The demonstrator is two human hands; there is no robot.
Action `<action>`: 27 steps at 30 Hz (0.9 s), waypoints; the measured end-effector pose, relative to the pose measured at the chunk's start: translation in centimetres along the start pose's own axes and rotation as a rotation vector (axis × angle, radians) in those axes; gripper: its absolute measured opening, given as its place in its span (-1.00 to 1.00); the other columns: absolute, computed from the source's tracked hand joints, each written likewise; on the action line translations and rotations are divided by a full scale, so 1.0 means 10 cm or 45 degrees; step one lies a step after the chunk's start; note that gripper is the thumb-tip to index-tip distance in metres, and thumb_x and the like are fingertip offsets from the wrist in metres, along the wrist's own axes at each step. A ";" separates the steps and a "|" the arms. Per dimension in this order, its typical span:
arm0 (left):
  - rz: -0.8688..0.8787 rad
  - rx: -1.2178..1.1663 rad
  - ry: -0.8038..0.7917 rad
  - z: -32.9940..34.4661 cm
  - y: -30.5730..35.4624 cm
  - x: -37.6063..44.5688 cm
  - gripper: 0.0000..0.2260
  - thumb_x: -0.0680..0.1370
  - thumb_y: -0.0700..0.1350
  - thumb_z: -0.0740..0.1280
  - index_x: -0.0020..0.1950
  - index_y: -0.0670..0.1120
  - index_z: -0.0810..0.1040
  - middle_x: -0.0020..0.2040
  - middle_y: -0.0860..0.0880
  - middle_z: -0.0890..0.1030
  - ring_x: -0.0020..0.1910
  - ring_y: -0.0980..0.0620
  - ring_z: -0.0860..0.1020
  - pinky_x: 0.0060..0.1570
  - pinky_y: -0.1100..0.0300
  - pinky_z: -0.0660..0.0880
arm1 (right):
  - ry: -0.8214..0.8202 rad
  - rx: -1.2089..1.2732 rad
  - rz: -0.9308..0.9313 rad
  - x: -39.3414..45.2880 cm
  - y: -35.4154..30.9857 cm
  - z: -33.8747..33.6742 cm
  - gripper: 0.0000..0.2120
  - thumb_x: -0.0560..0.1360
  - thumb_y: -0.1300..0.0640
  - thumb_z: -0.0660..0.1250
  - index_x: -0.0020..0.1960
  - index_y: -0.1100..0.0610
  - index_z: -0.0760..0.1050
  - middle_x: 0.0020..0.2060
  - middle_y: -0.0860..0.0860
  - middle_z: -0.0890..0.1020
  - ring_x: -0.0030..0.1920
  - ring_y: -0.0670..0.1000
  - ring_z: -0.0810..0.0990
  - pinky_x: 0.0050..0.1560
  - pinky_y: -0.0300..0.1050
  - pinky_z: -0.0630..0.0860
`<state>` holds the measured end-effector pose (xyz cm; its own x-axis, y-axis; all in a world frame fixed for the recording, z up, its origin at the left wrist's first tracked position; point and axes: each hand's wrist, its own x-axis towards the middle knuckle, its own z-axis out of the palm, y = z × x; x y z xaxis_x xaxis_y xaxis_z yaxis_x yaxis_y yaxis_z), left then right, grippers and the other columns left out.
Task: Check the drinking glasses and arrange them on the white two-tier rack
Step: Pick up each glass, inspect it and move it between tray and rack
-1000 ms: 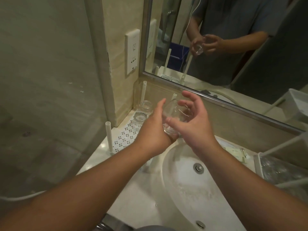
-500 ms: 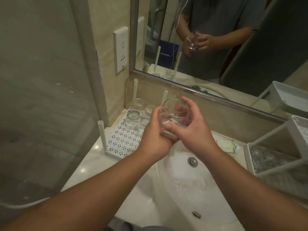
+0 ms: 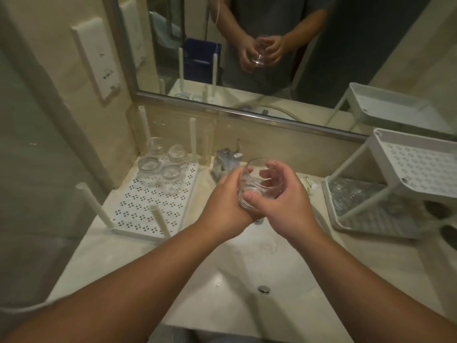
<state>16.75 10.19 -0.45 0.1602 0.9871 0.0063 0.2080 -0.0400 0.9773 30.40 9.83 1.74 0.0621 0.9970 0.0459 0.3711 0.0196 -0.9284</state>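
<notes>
Grip: both hands closed on one clear drinking glass [image 3: 257, 185]; left hand [image 3: 228, 201] cups the base and near wall, right hand [image 3: 284, 194] wraps the far side with its thumb across the lower wall.
Purpose of hold: judged to be an inspection hold, two hands steadying the glass so it can be viewed from all sides.
Glass orientation: tilted, mouth up and away toward the mirror [image 3: 284, 58], base toward the wearer; long axis leans away from vertical.
Glass location: in the air above the washbasin [image 3: 247, 263], between the two racks.
Left rack [image 3: 153, 209]: perforated white tray with upright posts, on the tabletop [image 3: 81, 256]; four glasses [image 3: 162, 163] clustered at its far corner, apparently already placed.
Right rack [image 3: 418, 164]: white two-tier unit; more glassware on the lower tier [image 3: 361, 194], blurred.
</notes>
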 end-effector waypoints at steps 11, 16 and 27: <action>-0.044 0.180 -0.289 1.37 0.16 0.21 -0.27 0.15 0.23 0.47 0.30 0.22 0.38 0.10 0.24 0.58 -0.04 0.43 0.54 -0.19 0.51 0.43 | 0.253 -0.018 0.172 -0.21 0.68 -1.21 -0.19 0.05 -0.24 0.51 0.28 -0.18 0.38 0.07 -0.22 0.56 0.06 -0.20 0.54 0.13 -0.04 0.55; -0.033 0.359 -0.378 1.95 0.16 0.32 -0.30 0.36 0.09 0.57 0.45 0.20 0.37 0.18 0.18 0.58 0.03 0.28 0.57 -0.03 0.37 0.50 | 0.311 -0.019 0.220 -0.26 1.04 -1.76 -0.23 0.07 -0.23 0.50 0.26 -0.24 0.38 0.09 -0.26 0.55 0.06 -0.28 0.52 0.05 -0.21 0.53; -0.057 0.667 -0.495 2.90 0.17 0.57 -0.39 0.48 0.13 0.44 0.47 0.27 0.28 0.25 0.12 0.53 -0.10 0.29 0.53 -0.18 0.43 0.36 | 0.393 -0.055 0.305 -0.21 1.83 -2.59 -0.29 0.25 -0.02 0.60 0.31 -0.16 0.38 0.05 -0.30 0.54 0.04 -0.36 0.49 -0.09 -0.48 0.39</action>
<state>45.99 11.28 -4.84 0.4576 0.8652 -0.2051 0.6495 -0.1677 0.7417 61.10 6.12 -5.76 0.4250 0.9035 -0.0553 0.3506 -0.2206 -0.9102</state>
